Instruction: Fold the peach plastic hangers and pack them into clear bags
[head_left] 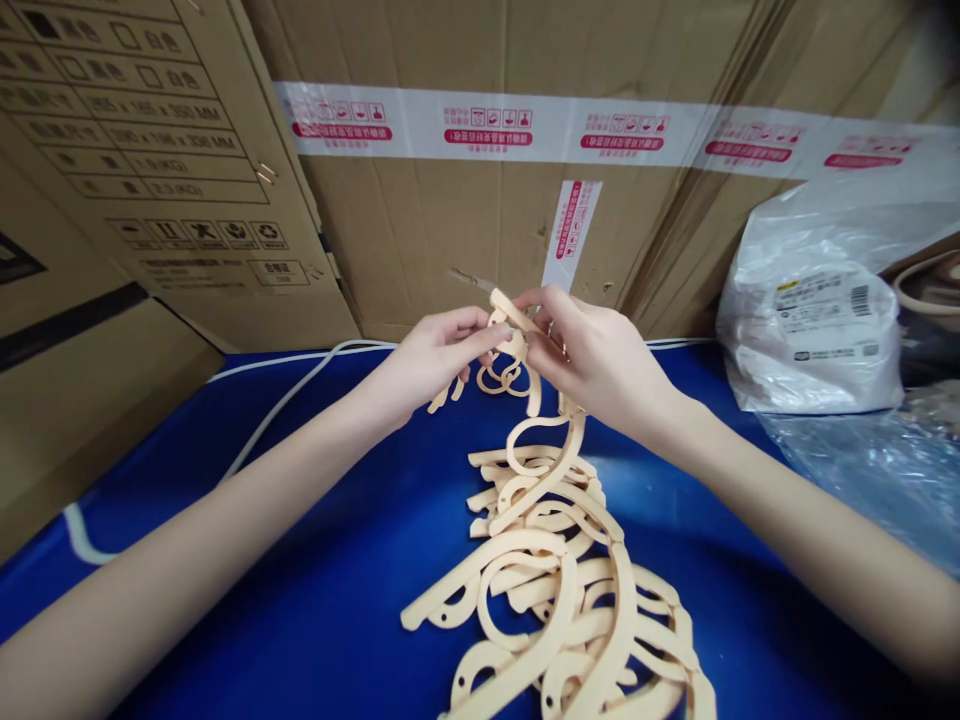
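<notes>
My left hand [431, 355] pinches a beige plastic hanger [513, 344] between thumb and fingers, above the far part of the table. My right hand [600, 350] is closed round a slim beige-handled tool with a thin, pointed blade, seemingly a knife [474, 280], its tip pointing up and left. The handle crosses close over the held hanger; whether they touch I cannot tell. My fingers hide part of both. Below and nearer me lies a long overlapping pile of similar beige folding hangers [551, 590] with curved hooks and small holes.
The table has a blue surface [300, 600]. Cardboard boxes [420, 220] stand along the back and left. A white cable [277, 415] runs along the left and back. To the right sit a clear plastic bag [817, 310] with a label and loose clear film [847, 470].
</notes>
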